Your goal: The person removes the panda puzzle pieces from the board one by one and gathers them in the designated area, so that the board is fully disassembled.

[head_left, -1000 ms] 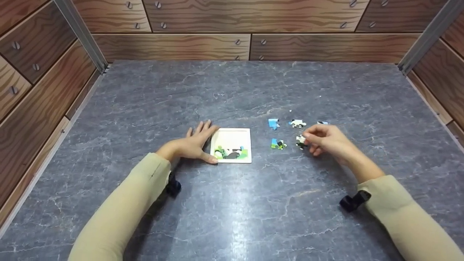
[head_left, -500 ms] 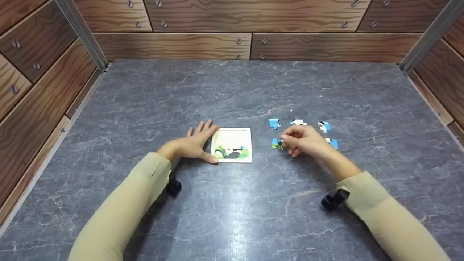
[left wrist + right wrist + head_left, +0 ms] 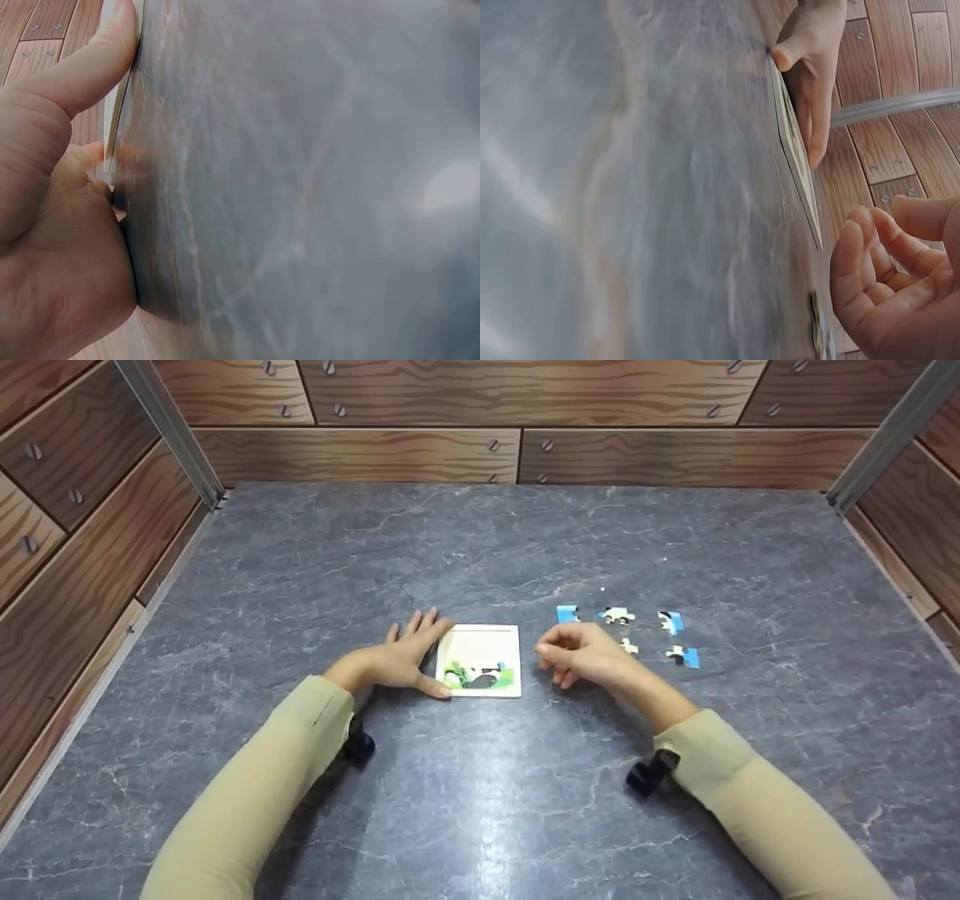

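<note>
A small square puzzle tray (image 3: 478,643) lies flat on the grey table, with a row of green, black and white puzzle pieces (image 3: 480,678) along its near side. My left hand (image 3: 397,658) rests at its left edge, fingers spread, thumb at the near corner and index finger at the far one. Just right of the tray is my right hand (image 3: 581,656), its fingers loosely curled. In the right wrist view a gap shows between thumb and fingertips, with nothing in it. Behind this hand a blue puzzle piece (image 3: 568,613) is partly covered.
Further right lie several loose puzzle pieces: a white and black one (image 3: 617,616), a blue and white one (image 3: 671,622), a blue-edged one (image 3: 684,656) and a white one (image 3: 629,646). Wood-patterned walls (image 3: 360,454) border the table (image 3: 375,555).
My right hand has moved left across the loose pieces towards the tray, uncovering those on the right and now hiding the green and blue one. The left hand and tray have stayed put.
</note>
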Available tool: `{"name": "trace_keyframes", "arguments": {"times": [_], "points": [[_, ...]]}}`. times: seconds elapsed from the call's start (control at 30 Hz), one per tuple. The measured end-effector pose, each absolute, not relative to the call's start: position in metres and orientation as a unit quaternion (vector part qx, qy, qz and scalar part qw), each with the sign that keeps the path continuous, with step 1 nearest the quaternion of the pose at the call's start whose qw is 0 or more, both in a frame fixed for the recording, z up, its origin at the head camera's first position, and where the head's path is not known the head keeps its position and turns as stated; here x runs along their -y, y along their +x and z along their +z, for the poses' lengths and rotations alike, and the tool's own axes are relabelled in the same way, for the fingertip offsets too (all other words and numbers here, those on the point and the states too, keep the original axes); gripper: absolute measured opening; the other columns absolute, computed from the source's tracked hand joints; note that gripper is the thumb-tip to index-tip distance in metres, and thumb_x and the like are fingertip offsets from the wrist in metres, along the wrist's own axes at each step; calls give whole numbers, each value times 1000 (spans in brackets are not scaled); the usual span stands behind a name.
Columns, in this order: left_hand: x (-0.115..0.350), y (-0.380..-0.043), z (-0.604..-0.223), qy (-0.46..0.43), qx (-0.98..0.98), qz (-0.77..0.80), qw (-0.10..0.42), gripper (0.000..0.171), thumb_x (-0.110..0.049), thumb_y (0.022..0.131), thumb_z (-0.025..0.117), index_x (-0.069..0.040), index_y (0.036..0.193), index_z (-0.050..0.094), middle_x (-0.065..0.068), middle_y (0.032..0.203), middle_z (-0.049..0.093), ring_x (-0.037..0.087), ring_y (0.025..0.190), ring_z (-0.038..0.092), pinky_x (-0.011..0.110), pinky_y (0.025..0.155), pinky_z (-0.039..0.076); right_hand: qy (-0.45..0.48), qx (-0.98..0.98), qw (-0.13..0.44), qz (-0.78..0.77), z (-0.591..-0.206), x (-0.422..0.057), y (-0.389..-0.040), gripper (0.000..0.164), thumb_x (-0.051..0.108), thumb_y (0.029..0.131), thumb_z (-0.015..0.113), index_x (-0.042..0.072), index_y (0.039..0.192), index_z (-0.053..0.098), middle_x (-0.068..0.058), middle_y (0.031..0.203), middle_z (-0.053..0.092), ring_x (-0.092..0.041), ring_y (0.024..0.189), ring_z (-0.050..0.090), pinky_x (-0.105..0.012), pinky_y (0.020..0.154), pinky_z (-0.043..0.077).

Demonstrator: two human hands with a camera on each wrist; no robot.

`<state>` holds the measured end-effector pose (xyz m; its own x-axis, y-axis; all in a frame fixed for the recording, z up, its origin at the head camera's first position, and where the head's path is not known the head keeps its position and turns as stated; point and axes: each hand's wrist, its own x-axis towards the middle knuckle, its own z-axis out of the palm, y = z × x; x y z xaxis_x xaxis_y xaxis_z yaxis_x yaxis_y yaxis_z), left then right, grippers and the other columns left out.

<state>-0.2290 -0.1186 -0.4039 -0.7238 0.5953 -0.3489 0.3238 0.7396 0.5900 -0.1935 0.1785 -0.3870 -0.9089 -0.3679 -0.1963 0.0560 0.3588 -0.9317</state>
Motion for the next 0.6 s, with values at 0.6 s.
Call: {"name": "trace_keyframes", "arguments": {"times": [0.6], "points": [[118,-229,-404,258,-894,245,272,108,-53,72,72,-26,150,2,11,152,-20,25,136,-23,49,106,-15,-117,-789,202,-569,-386,-133,-200,26,12,91,59,-8,107,59,-15,82,62,-16,57,56,-26,52,50]]}}
